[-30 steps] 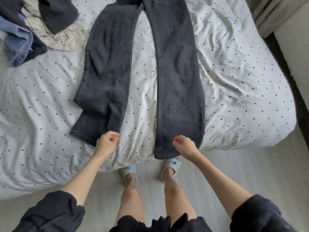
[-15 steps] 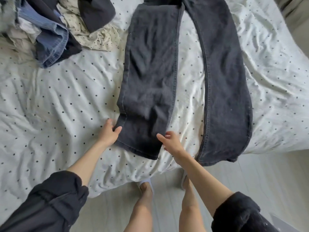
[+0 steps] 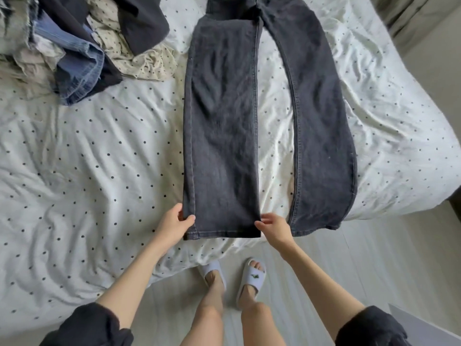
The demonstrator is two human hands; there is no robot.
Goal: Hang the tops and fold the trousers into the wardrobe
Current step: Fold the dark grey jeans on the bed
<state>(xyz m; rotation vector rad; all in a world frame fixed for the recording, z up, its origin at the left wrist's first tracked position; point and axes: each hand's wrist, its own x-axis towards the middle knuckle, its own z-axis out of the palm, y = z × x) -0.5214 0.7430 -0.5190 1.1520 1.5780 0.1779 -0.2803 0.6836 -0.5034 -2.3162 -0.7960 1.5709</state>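
A wide bed (image 3: 87,171) fills most of the view, covered by a crumpled white sheet dotted with small dark spots. A person stands at its near edge, on a pale wooden floor (image 3: 374,258).

Dark grey trousers (image 3: 222,136) lie flat on the bed, waist at the far side and both legs running toward the person. The legs are spread apart, with a strip of sheet showing between them. The leg on the person's left lies straight and smooth; the other leg curves outward, and its hem hangs a little over the near edge of the bed.

Far left of the trousers, at the head end of the bed, sits a heap of clothes (image 3: 82,46): blue denim, a cream spotted garment and dark fabric, all jumbled together.

The person's bare forearms reach out from rolled dark sleeves. The left hand (image 3: 173,224) pinches the outer corner of the straight leg's hem between thumb and fingers. The right hand (image 3: 273,227) pinches the inner corner of the same hem, fingers curled on the cloth.

Below the hem, on the floor, the person's feet wear white slippers (image 3: 252,277).
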